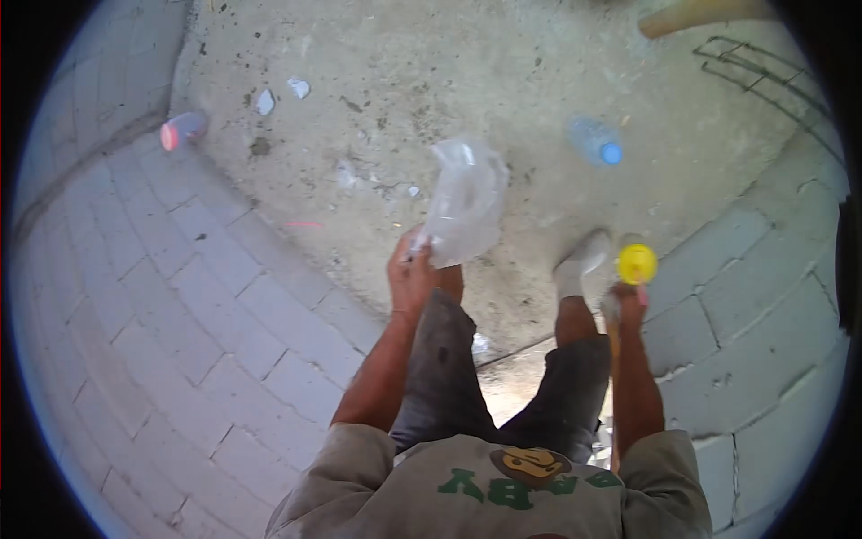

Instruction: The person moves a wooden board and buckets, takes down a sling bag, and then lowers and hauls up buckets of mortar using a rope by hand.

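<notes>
Head view: a translucent, colourless, thin-walled plastic piece, bag-like in shape point(467, 202), is located ahead of the left knee, over the concrete floor. The left hand point(411, 277) secures it at the near edge, with the fingers together and clamped on the plastic. Holding it by the edge probably leaves the body of the piece unobstructed and pointing away from the wearer.

The right hand point(630, 304) is positioned beside the right leg, at a round, bright yellow object point(637, 265). Its fingers are too indistinct to tell whether they are clamped on that object. A slender, light-brown stick point(614, 395) runs alongside the right forearm; whether the hand bears on it cannot be determined. The separation of the hands presumably keeps the two items from interfering.

Farther out, a clear plastic bottle with a blue cap point(591, 139) lies on the grey concrete floor point(404, 81). A clear container with a pinkish-red cap point(186, 129) lies near the foot of the left-side grey block wall point(206, 314). A dark metal wire frame point(759, 76) is situated at upper right.
</notes>
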{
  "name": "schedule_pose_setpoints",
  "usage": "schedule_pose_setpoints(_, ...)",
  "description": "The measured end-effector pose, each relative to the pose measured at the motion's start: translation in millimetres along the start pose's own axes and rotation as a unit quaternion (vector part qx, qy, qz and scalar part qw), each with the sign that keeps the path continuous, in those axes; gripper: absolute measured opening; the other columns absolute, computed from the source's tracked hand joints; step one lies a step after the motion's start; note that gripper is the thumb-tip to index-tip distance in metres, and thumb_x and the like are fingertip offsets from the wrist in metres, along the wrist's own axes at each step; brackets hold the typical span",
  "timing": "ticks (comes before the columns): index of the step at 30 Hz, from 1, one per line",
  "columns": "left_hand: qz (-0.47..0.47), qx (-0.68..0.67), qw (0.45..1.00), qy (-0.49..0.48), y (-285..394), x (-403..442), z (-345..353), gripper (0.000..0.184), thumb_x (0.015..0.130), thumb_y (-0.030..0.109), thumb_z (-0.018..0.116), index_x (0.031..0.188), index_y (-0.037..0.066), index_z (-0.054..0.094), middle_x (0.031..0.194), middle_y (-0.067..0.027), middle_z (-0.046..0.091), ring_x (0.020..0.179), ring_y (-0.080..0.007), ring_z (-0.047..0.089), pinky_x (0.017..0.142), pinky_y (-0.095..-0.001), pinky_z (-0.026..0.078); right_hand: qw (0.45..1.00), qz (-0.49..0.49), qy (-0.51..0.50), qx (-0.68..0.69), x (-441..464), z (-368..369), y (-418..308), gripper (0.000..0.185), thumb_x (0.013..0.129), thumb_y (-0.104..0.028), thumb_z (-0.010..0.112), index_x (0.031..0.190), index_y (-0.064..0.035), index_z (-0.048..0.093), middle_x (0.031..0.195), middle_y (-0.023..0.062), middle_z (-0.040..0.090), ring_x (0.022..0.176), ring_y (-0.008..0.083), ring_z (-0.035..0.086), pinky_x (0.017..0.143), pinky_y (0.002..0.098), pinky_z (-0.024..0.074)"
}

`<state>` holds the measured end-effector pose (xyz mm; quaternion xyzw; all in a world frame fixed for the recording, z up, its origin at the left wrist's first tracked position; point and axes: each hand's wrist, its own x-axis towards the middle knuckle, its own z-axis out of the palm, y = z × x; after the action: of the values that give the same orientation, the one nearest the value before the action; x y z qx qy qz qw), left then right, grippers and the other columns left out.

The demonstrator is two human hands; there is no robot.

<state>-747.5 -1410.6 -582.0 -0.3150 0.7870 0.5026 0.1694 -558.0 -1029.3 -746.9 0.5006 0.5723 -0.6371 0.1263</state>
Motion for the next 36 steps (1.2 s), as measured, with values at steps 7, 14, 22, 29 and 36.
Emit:
schedule_pose_setpoints(7, 0.350, 0.103, 0.922, -0.131, 88.8, -9.4, -75.3, 0.025, 0.073, 0.005, 0.058, 0.097, 0.004, 0.063, 0.097, -0.0115, 0.060, 0.092, -0.0289, 0.055, 0.083, -0.0382, 0.042, 0.918, -0.192, -0.150, -0.312, -60.9, 170.5, -112.9, 0.016, 0.084, -0.015, 0.053, 0.080, -0.0014, 0.060, 0.063, 0.0022, 0.055, 0.059, 0.0110, 0.053, 0.053, 0.0270, 0.0408)
schedule_pose_setpoints(14, 0.303, 0.249, 0.864, -0.314, 138.8, -3.8, -128.1, 0.045, 0.067, 0.026, 0.071, 0.109, 0.017, 0.060, 0.143, -0.0115, 0.022, 0.134, -0.0346, 0.012, 0.100, -0.0649, 0.011, 0.764, -0.442, -0.214, -0.418, -43.1, 309.6, -149.3, 0.031, 0.076, -0.026, 0.061, 0.097, -0.0038, 0.062, 0.085, 0.0171, 0.064, 0.080, 0.0297, 0.061, 0.073, 0.0430, 0.0460)
schedule_pose_setpoints(22, 0.335, 0.303, 0.854, -0.259, 220.3, 16.8, -256.5, 0.050, 0.075, 0.051, 0.061, 0.103, 0.010, 0.062, 0.146, -0.0125, 0.017, 0.135, -0.0356, 0.006, 0.102, -0.0617, 0.006, 0.701, -0.481, -0.310, -0.426, -123.6, 472.4, -249.4, 0.032, 0.075, -0.028, 0.062, 0.097, -0.0045, 0.062, 0.086, 0.0173, 0.064, 0.081, 0.0306, 0.061, 0.073, 0.0433, 0.0459)
schedule_pose_setpoints(29, 0.176, -0.083, 0.945, -0.261, 227.7, 39.2, -298.2, 0.045, 0.091, 0.040, 0.045, 0.114, 0.003, 0.057, 0.137, -0.0158, 0.036, 0.122, -0.0277, 0.038, 0.101, -0.0344, 0.030, 0.653, -0.488, -0.371, -0.446, -169.9, 527.1, -290.5, 0.032, 0.075, -0.029, 0.062, 0.096, -0.0050, 0.062, 0.086, 0.0174, 0.064, 0.081, 0.0315, 0.061, 0.072, 0.0436, 0.0459)
schedule_pose_setpoints(36, 0.342, 0.213, 0.914, -0.048, 237.6, 30.2, -287.3, 0.045, 0.085, 0.033, 0.055, 0.122, 0.008, 0.049, 0.123, -0.0132, 0.049, 0.107, -0.0251, 0.050, 0.092, -0.0355, 0.039, 0.635, -0.482, -0.390, -0.461, -197.3, 538.0, -315.5, 0.033, 0.074, -0.030, 0.062, 0.095, -0.0056, 0.063, 0.087, 0.0176, 0.064, 0.081, 0.0323, 0.061, 0.072, 0.0439, 0.0458)
